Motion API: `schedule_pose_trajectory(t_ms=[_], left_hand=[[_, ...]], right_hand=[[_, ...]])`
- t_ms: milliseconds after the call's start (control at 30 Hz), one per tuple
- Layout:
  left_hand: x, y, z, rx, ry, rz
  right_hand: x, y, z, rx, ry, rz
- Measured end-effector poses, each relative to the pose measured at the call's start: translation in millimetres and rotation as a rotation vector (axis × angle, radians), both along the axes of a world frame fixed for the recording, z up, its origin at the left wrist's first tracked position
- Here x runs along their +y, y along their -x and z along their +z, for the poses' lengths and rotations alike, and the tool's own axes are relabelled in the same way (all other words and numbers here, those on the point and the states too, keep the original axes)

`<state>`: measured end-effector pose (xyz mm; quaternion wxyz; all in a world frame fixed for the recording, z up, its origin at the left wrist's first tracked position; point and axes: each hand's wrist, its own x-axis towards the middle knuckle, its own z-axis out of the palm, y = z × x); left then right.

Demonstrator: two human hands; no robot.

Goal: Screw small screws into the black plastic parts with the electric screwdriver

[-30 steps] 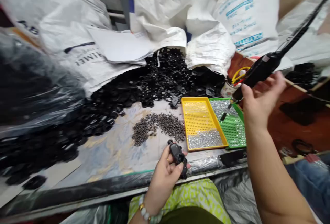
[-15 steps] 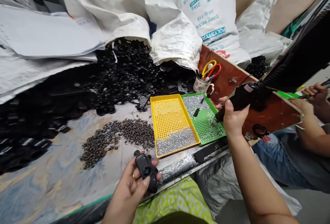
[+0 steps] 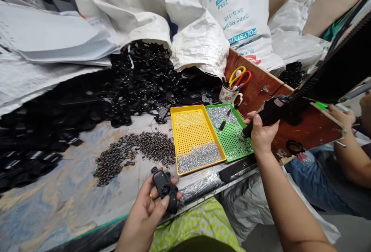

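Head view has my left hand (image 3: 147, 209) at the near edge of the table (image 3: 72, 205), fingers and thumb curled around a small black plastic housing (image 3: 165, 188), pinching it by its long sides with the face turned up. I take the yellow tray (image 3: 191, 134) as my landmark: the housing sits just in front of its near left corner, off the table surface.

My right hand (image 3: 262, 136) is to the right of that tray, past the green tray (image 3: 232, 130) that touches it, and is wrapped tight around the black body of an electric screwdriver (image 3: 275, 113), tip pointing down over the green tray's right edge.

I judge the housing light and rigid, a moulded shell with smooth, slightly glossy faces that could slip, so the side edges are the sound place to grip, leaving the top free. The screwdriver looks heavier, with a cable pulling at its back end; a full fist around the barrel suits it.

Silver screws (image 3: 198, 158) lie in the yellow tray's near end; dark small parts (image 3: 136, 153) are heaped to its left; a mug with scissors (image 3: 230, 93) stands behind it.
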<state>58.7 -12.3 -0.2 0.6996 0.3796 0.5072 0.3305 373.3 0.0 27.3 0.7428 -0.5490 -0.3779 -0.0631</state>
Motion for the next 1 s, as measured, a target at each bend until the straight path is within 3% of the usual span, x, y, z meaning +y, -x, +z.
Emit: schedule_pose_trajectory(t_ms=[100,200,300,367,467,567,700,833,1000], left_hand=[[-0.2,2.7,1.8,-0.059,0.024,-0.016],[-0.8,5.9,5.1,-0.109,0.025,-0.07],[-0.5,7.4,7.8,-0.17,0.004,-0.118],[0.4,7.3,7.5,-0.202,0.005,-0.115],[1.2,6.6,4.8,-0.26,-0.006,-0.088],[0.6,6.5,2.1,-0.342,-0.048,-0.051],[0.2,7.5,0.0,-0.385,-0.047,-0.038],[0.6,7.6,-2.1,-0.378,-0.05,-0.033],[1.5,4.7,-3.5,-0.376,-0.081,-0.019]], right_hand=[[-1.5,8.6,15.8,0.01,-0.06,-0.023],[-2.5,40.1,42.2,0.031,-0.154,0.011],[-3.8,92.3,63.7,0.104,-0.229,0.165],[-6.5,129.4,69.5,0.195,-0.206,0.376],[-10.7,173.4,64.2,0.275,-0.103,0.784],[-10.4,195.4,50.1,0.25,-0.062,1.03],[-7.0,201.4,37.0,0.271,-0.042,1.096],[-7.5,202.7,33.9,0.279,-0.021,1.094],[-10.7,202.0,29.4,0.274,0.05,1.214]])
